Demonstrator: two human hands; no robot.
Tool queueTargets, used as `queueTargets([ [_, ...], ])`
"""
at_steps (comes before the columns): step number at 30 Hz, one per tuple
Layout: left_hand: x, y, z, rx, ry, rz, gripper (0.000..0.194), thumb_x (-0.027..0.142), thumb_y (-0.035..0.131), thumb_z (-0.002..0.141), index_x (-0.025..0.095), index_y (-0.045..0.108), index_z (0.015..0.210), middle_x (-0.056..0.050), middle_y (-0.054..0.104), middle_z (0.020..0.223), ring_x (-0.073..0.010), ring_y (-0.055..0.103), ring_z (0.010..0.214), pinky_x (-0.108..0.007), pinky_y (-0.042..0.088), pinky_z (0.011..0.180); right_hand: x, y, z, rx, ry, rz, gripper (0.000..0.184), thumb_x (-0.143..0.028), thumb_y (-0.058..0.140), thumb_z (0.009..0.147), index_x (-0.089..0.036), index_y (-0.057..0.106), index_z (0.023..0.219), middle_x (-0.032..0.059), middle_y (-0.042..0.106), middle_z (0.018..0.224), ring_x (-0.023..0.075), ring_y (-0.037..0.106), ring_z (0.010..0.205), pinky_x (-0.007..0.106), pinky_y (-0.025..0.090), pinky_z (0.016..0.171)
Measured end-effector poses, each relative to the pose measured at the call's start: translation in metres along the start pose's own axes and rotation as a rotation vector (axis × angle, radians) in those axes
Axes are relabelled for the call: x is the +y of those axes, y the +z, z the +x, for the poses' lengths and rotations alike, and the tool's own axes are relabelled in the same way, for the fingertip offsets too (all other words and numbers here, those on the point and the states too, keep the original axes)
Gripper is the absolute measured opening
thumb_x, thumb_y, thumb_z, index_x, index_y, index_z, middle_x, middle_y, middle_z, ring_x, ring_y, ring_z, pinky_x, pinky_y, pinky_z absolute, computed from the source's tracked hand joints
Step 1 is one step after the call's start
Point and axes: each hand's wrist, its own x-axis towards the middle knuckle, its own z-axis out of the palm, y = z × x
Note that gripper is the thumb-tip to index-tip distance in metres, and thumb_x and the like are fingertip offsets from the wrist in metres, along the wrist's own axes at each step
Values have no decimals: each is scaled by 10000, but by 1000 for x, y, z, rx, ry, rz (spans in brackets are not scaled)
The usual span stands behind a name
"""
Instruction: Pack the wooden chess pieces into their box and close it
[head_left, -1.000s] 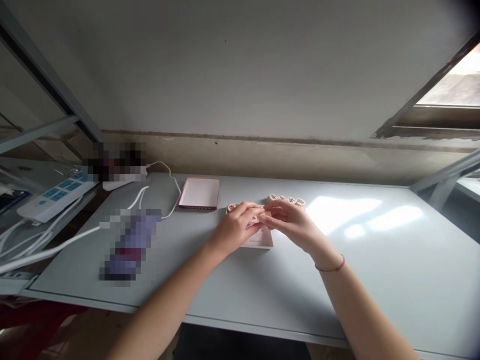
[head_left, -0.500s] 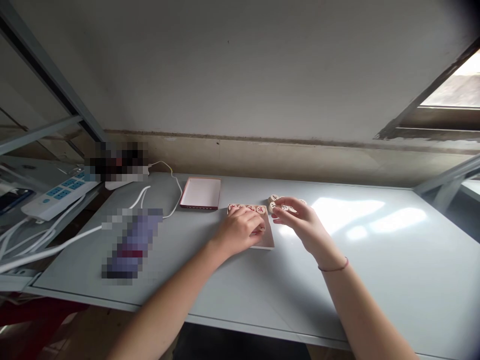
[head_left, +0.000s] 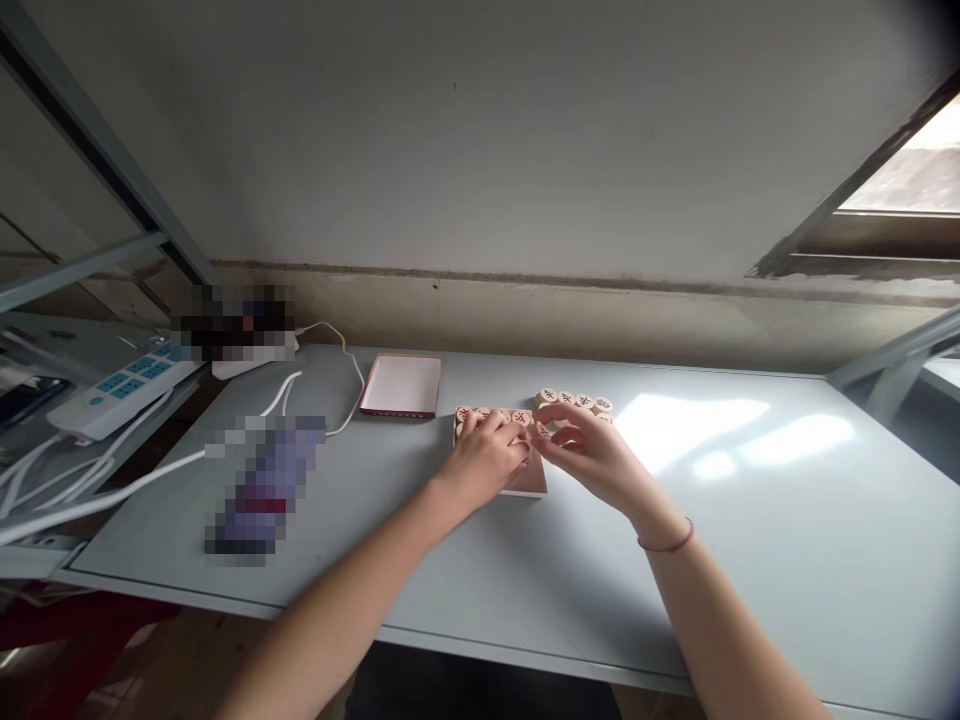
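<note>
A shallow pink box tray lies on the grey table, with a row of round wooden chess pieces along its far edge. My left hand rests over the tray, fingers curled on pieces there. My right hand meets it at the tray's right edge, and its fingertips pinch a small piece that is mostly hidden. A short row of loose wooden pieces stands on the table just beyond my right hand.
The box's lid lies upside down to the left of the tray. White cables run from a power strip at the left. A blurred purple object lies on the table's left part. Sunlight patches fall at the right.
My right hand had reached out to the loose row of pieces and has come back to the tray's right edge beside my left hand. My left hand stayed over the tray.
</note>
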Motion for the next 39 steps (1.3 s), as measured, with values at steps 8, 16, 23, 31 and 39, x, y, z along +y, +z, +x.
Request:
queueTargets([
  [8,-10,-8,-6,69,-123,-60,115,284,605,801,234,656,891,-44,624,1074,-236,503,987,-387,405,794,4,7,-2,-50,-165,-380,108,-331,551,832,-233,594,849,18,622,830,125,570,584,271,465,575],
  [16,-23,-11,-9,91,-183,-100,215,265,585,831,228,640,1036,-77,569,1160,-257,476,1107,-427,431,954,8,21,0,-96,-224,-576,92,-240,499,861,-224,583,827,35,619,877,135,554,612,260,435,542],
  [23,-26,-4,-12,43,-198,-133,377,298,605,828,237,571,1199,-104,527,1269,-273,454,1204,-449,414,1013,9,23,0,-48,-217,-700,122,-185,482,835,-221,595,864,63,581,979,129,558,626,240,382,477],
  [31,-29,4,-14,40,-192,-128,449,324,616,819,229,527,1249,-131,520,1288,-290,455,1231,-459,418,1020,19,25,5,38,-198,-749,171,-196,418,850,-218,587,843,44,581,845,132,536,601,235,314,460],
  [39,-29,5,-14,26,-187,-125,469,299,639,796,230,523,1245,-132,517,1291,-293,444,1242,-472,410,1026,21,26,7,40,-144,-741,95,-239,462,847,-226,555,836,32,583,839,139,536,587,237,309,460],
])
